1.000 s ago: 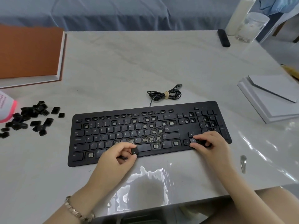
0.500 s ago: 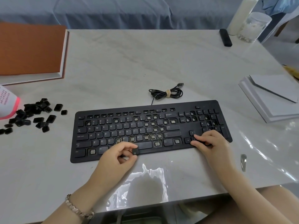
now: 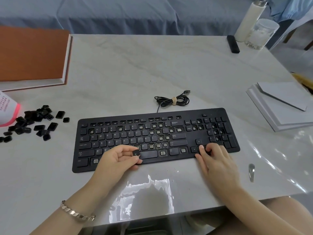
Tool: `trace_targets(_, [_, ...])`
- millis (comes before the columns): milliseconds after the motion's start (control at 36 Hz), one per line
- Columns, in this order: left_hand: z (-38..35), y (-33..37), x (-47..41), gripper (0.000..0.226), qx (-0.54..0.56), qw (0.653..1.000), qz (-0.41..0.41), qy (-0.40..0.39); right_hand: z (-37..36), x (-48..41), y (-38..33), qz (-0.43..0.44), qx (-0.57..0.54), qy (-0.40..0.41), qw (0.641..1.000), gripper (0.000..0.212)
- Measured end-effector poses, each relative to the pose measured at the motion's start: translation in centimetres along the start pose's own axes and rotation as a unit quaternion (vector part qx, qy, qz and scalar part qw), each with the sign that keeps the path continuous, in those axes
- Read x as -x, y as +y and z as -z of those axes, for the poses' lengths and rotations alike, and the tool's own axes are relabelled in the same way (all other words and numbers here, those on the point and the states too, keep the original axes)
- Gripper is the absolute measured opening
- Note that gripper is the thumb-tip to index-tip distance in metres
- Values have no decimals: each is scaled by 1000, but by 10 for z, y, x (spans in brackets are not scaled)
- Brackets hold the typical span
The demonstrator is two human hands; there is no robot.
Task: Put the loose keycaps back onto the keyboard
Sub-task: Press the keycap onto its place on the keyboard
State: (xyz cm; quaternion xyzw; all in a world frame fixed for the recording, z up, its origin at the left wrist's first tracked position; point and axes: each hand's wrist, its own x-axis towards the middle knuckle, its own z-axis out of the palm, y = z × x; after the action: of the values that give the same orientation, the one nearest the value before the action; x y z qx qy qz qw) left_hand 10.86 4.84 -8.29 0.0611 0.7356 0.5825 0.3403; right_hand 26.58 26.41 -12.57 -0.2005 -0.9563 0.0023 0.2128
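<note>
The black keyboard point(image 3: 179, 143) lies on the bench point(image 3: 152, 68), near the front edge, with many sockets bare and showing pale stems, mostly in the right half of the letter block, the function row and the number pad. The left hand point(image 3: 116, 160) hovers over the bottom letter row and pinches one keycap point(image 3: 135, 153) between thumb and fingertips; its legend looks like an N but is tilted and small. The hand covers the keys below it, so which socket lies under the cap cannot be told. The right hand point(image 3: 216, 163) rests on the arrow cluster with bent fingers; what is under them is hidden, and whether they grip anything cannot be told. The other loose keycaps point(image 3: 33, 121) sit in a heap well to the left, too dark and jumbled to read or count. Beside the heap, a pink-edged sheet point(image 3: 8, 112) is cut off by the frame.
</note>
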Motion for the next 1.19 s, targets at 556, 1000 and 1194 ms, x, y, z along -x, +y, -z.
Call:
trace_targets(556, [35, 20, 13, 32, -35, 994, 36, -96, 11, -43, -117, 34, -434, -163, 885, 17])
trace_targets(1000, [43, 10, 13, 16, 58, 995, 35, -67, 5, -47, -139, 65, -434, -150, 886, 21])
trace_targets(1194, [40, 6, 13, 16, 80, 993, 56, -61, 1, -48, -135, 80, -408, -187, 890, 19])
